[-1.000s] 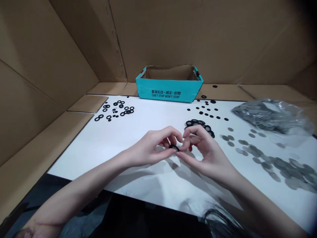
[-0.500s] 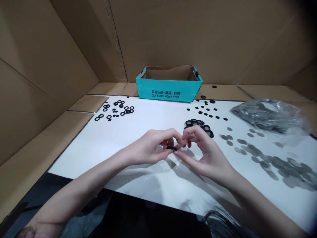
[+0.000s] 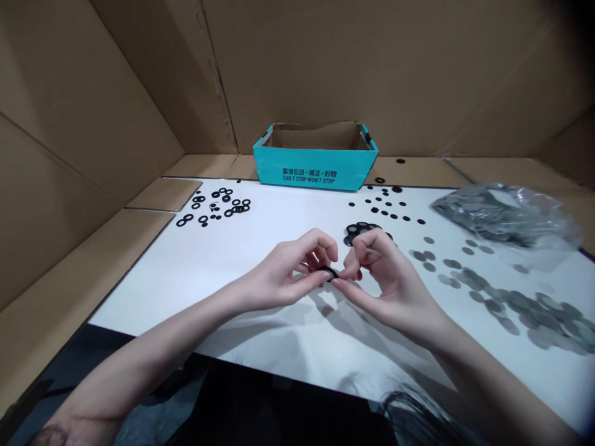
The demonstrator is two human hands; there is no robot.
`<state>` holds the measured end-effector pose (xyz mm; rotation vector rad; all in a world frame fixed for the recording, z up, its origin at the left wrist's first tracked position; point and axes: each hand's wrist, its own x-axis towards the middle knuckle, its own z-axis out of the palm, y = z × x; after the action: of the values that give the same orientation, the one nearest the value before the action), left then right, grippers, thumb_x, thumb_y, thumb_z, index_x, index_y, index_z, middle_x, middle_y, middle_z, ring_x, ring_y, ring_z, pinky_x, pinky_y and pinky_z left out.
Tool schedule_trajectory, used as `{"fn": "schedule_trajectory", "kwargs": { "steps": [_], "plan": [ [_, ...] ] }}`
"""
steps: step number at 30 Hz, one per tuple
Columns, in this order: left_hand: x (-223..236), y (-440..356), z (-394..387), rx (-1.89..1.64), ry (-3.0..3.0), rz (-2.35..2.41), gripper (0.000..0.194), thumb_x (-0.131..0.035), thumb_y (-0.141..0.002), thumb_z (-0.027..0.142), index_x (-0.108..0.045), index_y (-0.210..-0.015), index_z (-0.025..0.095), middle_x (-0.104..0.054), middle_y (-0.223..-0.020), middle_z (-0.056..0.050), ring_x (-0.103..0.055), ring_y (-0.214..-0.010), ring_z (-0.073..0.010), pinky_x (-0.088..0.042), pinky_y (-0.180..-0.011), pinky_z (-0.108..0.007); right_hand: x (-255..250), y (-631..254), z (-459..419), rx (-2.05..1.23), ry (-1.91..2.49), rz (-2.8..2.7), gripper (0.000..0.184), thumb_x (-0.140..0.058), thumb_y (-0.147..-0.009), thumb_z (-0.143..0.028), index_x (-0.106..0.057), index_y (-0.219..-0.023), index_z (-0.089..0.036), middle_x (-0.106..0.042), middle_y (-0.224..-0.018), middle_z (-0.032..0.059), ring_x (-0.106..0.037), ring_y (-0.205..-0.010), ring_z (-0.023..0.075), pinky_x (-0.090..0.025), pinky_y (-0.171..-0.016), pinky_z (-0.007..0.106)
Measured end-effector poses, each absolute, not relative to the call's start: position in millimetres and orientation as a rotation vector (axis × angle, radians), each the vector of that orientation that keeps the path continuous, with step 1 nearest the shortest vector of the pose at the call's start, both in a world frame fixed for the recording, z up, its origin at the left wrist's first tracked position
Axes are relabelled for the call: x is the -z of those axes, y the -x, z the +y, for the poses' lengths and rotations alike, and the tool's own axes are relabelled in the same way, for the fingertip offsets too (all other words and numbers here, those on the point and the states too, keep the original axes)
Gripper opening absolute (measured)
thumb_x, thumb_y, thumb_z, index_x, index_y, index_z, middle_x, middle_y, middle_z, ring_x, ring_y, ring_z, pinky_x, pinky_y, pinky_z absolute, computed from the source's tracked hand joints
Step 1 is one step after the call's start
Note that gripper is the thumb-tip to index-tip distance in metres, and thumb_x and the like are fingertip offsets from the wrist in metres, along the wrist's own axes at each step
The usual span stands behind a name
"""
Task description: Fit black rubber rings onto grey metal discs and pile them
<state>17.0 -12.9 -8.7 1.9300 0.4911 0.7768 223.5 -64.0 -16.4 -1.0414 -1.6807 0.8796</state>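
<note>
A small black ring is held above the white table between both hands. My left hand pinches its left side with thumb and fingers, the index finger curled above. My right hand pinches the right side between thumb and fingertips. The ring is tilted, and the fingers cover part of it; whether a disc sits inside it I cannot tell. Just behind my right hand lies a pile of black rings with grey discs in them, partly hidden by that hand.
Loose black rings lie at the far left, small black discs at the back right. Grey discs spread over the right side, below a clear plastic bag of discs. A turquoise box stands at the back against cardboard walls.
The black ring has tilted up and shows more of its face. My left index finger has lifted off my right fingers, and a gap has opened between the hands above the ring.
</note>
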Motion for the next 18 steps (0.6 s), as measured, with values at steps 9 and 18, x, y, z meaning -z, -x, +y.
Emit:
{"fn": "schedule_trajectory", "kwargs": {
  "steps": [9,18],
  "plan": [
    [2.5,-13.9,-8.4,-0.643,-2.050,0.484,0.019,-0.059,-0.092,0.012,-0.055,-0.108,0.021,-0.065,-0.099,-0.002,-0.063,-0.085,-0.0119,-0.054,-0.077,-0.025,20.1,-222.2,-59.2,-0.761,1.044,-1.789,0.031,-0.071,-0.085,-0.013,-0.047,-0.098,-0.028,-0.060,-0.083,-0.0048,-0.065,-0.074,0.0141,-0.045,-0.064,0.029],
    [2.8,-15.6,-12.0,-0.803,-1.972,0.484,0.014,-0.063,-0.092,0.016,-0.055,-0.102,0.021,-0.062,-0.090,0.000,-0.063,-0.080,-0.0114,-0.054,-0.073,-0.023,20.6,-218.7,-63.8,-0.895,0.961,-1.586,0.029,-0.071,-0.088,-0.014,-0.047,-0.094,-0.029,-0.052,-0.078,-0.0064,-0.055,-0.068,0.0122,-0.047,-0.064,0.027]
  ]
}}
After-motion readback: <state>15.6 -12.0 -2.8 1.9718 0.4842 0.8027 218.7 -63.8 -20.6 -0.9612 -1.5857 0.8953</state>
